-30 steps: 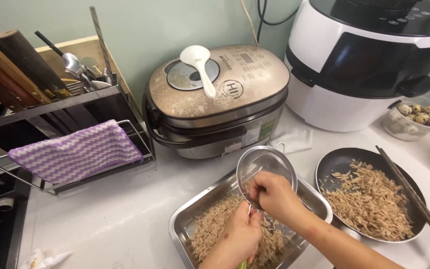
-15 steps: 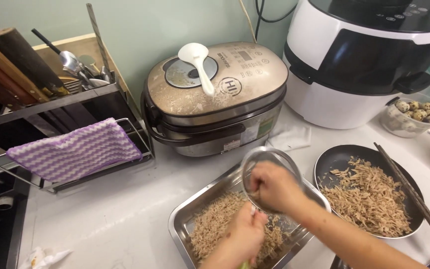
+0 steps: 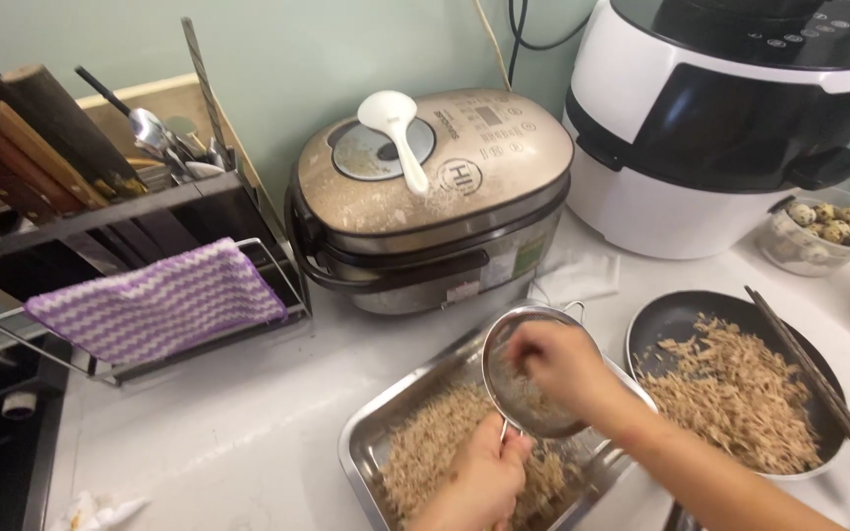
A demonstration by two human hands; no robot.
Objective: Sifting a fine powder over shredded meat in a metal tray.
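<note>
A round metal sieve [image 3: 521,393] hangs tilted over a steel tray [image 3: 366,442] that holds shredded brown food [image 3: 427,447]. My left hand [image 3: 479,482] grips the sieve's handle at the lower edge of the view. Inside the sieve's bowl, my right hand [image 3: 561,366] presses on some of the shreds. To the right stands a dark pan [image 3: 671,320] with a heap of coarser shreds [image 3: 740,388] and a pair of chopsticks [image 3: 819,388] laid across it.
Behind the tray sits a rice cooker [image 3: 435,197] with a white spoon [image 3: 400,133] on its lid, and a white air fryer [image 3: 730,118] to its right. A dish rack [image 3: 100,256] with a purple cloth [image 3: 154,300] stands left. A bowl of small eggs [image 3: 823,231] is far right.
The sieve has swung from nearly upright to lying lower over the tray, and my right hand has moved into its bowl. The left hand stays on the handle.
</note>
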